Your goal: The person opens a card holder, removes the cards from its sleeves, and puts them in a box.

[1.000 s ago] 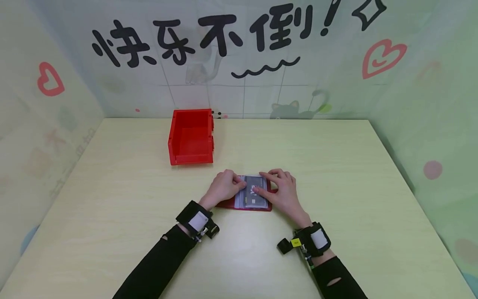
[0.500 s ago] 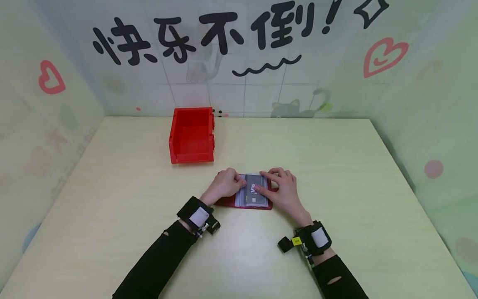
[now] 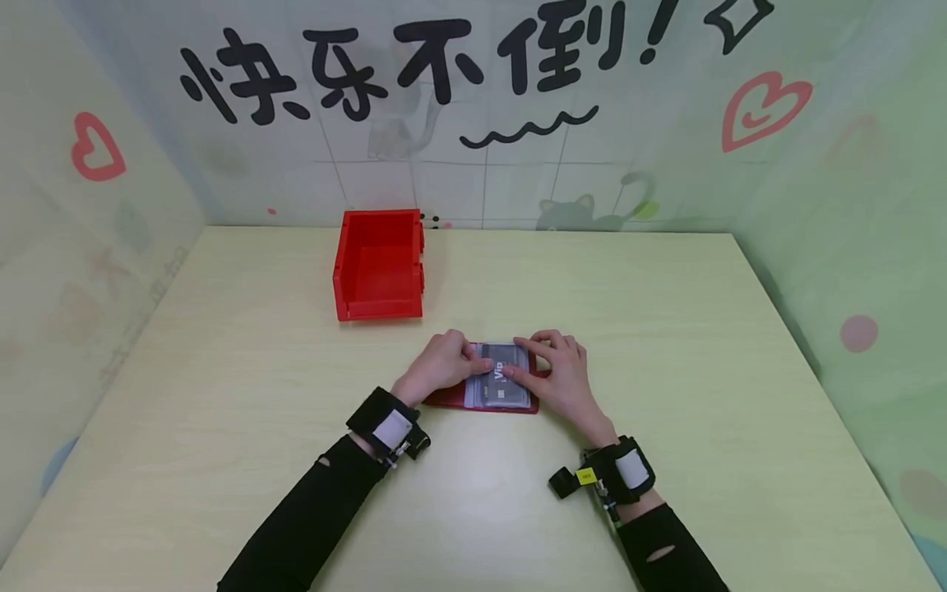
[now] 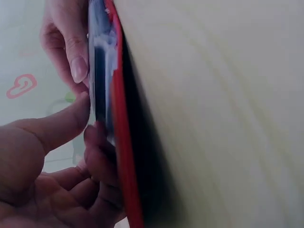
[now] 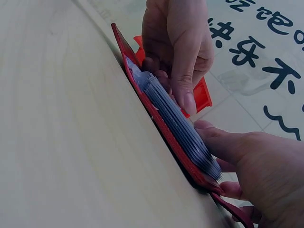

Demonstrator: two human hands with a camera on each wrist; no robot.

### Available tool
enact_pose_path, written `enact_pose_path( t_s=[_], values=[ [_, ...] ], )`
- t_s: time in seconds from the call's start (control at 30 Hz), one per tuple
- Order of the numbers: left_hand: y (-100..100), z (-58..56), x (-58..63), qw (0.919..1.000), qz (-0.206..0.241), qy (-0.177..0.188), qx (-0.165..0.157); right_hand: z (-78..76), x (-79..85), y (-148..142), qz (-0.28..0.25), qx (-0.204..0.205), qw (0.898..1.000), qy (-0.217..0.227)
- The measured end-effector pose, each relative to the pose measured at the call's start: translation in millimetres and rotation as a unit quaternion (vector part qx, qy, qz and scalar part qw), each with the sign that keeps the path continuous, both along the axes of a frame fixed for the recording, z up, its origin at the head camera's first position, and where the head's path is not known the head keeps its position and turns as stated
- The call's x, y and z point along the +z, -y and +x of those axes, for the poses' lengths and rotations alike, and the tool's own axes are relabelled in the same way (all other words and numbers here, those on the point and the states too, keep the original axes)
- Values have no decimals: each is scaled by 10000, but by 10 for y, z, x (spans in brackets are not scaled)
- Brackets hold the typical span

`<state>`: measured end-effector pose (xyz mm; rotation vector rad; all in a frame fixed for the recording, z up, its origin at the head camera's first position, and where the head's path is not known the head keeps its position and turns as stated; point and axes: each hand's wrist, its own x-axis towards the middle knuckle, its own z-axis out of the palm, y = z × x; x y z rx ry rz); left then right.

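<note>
A red card holder point(image 3: 447, 398) lies unfolded on the table, its stack of clear sleeves point(image 5: 178, 123) facing up. On top is a dark grey card point(image 3: 497, 390) with "VIP" lettering. At the card's left edge, my left hand point(image 3: 441, 362) pinches it between thumb and index finger; whether a sleeve layer is caught too, I cannot tell. My right hand point(image 3: 561, 378) grips the holder's right side. Its thumb presses on the card face while the fingers lie along the far and right edges. A red strap point(image 5: 232, 209) sticks out under the right fingers in the right wrist view.
A red plastic bin point(image 3: 379, 267) stands behind the hands, toward the back left. The wooden table point(image 3: 666, 329) ends at a printed backdrop point(image 3: 473, 189), with curtains at both sides.
The left thumb has slid slightly to the right, farther over the card's edge. The card seems shifted very slightly left. The right hand keeps its hold, and the head view has tilted a little.
</note>
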<state>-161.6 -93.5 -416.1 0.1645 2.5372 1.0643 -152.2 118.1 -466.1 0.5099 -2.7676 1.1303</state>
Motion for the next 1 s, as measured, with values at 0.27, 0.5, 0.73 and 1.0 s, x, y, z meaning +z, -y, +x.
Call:
enact_pose_path(
  t_s=[0.27, 0.5, 0.73, 1.0],
  values=[
    [-16, 11, -16, 9997, -122, -167, -101, 5, -9, -5, -5, -20, 10000, 85],
    [11, -67, 34, 9987, -228, 414, -203, 8, 9, 3, 24, -37, 9999, 117],
    [128, -124, 63, 9956, 25, 928, -87, 19, 24, 23, 95, -44, 9998, 144],
    [228, -100, 20, 9872, 900, 1260, 382, 19, 15, 2, 139, -28, 9998, 135]
  ],
)
